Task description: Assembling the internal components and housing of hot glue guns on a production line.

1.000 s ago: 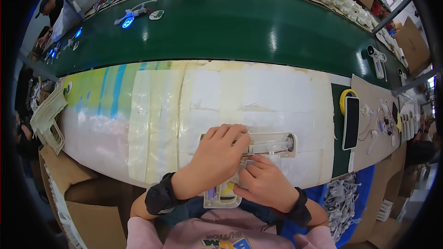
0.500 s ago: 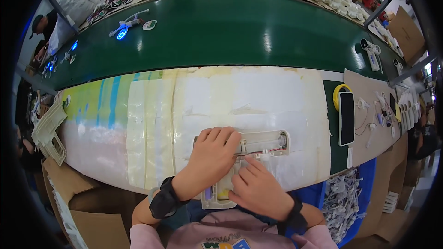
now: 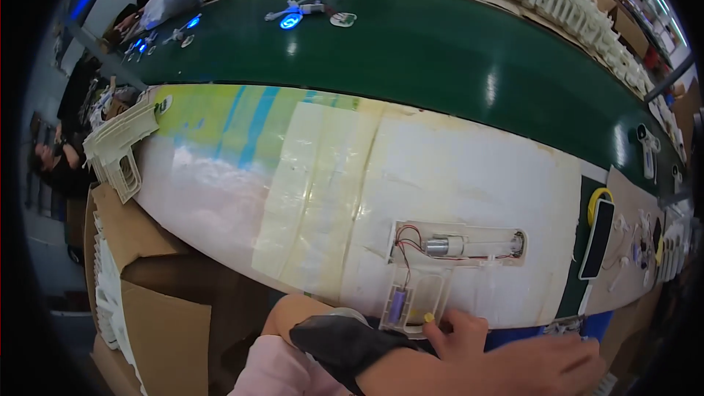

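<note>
Extending across the lower right, the left hand (image 3: pixel 546 365) is blurred; its grip cannot be told. The right hand (image 3: pixel 463 334), partly hidden and likewise unclear in grip, is placed near a yellow knob (image 3: pixel 429 317). Lower centre, the white housing (image 3: pixel 442 290) is laid open on the surface (image 3: pixel 455 169); beyond, upper left, a blue-lit piece (image 3: pixel 290 22) is carried by the green belt (image 3: pixel 411 51).

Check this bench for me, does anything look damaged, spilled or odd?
I see no spill. The bench cover looks worn: its strips, left of the open shell, are yellowed and wrinkled. Inside the shell, the wires loop loosely, which looks untidy, though I can't tell whether that's a fault.
</note>
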